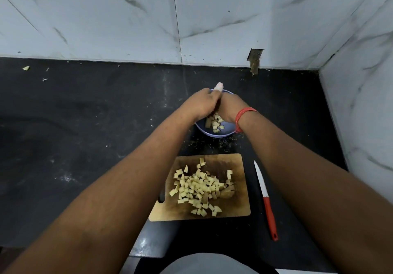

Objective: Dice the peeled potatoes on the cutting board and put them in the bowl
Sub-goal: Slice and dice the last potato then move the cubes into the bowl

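Hands meet over the bowl (214,132), which stands on the black tabletop (85,124) just behind the cutting board (238,207). The left hand (201,103) and the right hand (229,108) are pressed side by side with the palms turned down, and potato cubes (214,122) show under them inside the bowl. The fingers of both hands point away from the camera and are hidden behind the backs of the hands, so I cannot tell if they are apart or curled. A red thread (242,117) goes around the right wrist. A bigger heap of diced potato (202,188) lies on the board. A knife (265,199) with a red handle lies on the tabletop just right of the board.
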Motion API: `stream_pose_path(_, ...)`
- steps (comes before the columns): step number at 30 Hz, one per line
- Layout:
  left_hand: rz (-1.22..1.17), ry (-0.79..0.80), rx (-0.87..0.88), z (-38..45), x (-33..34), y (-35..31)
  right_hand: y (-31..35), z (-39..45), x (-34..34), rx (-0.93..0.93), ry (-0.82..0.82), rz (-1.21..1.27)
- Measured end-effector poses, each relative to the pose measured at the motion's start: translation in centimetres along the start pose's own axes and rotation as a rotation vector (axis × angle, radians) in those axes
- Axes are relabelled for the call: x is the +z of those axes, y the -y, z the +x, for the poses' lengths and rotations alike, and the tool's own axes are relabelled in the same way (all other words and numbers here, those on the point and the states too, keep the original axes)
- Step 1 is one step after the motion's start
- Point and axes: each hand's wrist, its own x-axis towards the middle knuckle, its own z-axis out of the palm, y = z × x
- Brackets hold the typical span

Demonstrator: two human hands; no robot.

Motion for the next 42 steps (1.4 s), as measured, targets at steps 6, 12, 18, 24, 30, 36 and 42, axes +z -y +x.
stream_pose_path(6,-0.512,-0.293,0.194,-3.6,-0.4,4.1,-1.5,-2.2,-0.9,0.068,-0.163,0.501)
stream_pose_path(12,-0.446,-0.49,0.249,-9.9,2.6,10.5,-0.4,-9.4,1.1,0.021,-0.522,0.898)
stream_pose_path(18,0.083,-0.352,0.426,-13.4,7.3,16.2,0.4,-16.2,8.8,-0.219,-0.377,0.674)
stream_pose_path(24,0.421,-0.16,0.553,-14.7,8.9,18.1,-3.2,-18.6,12.2,-0.528,-0.189,-0.011)
stream_pose_path(30,0.467,-0.148,0.558,-15.1,8.9,18.2,-3.3,-19.2,13.2,-0.518,-0.088,-0.305)
stream_pose_path(36,0.491,-0.219,0.582,-14.8,10.1,18.6,-1.5,-17.2,13.4,-0.531,-0.132,-0.251)
stream_pose_path(42,0.512,-0.338,0.574,-14.3,11.3,18.2,-0.7,-16.0,14.0,-0.506,-0.224,-0.192)
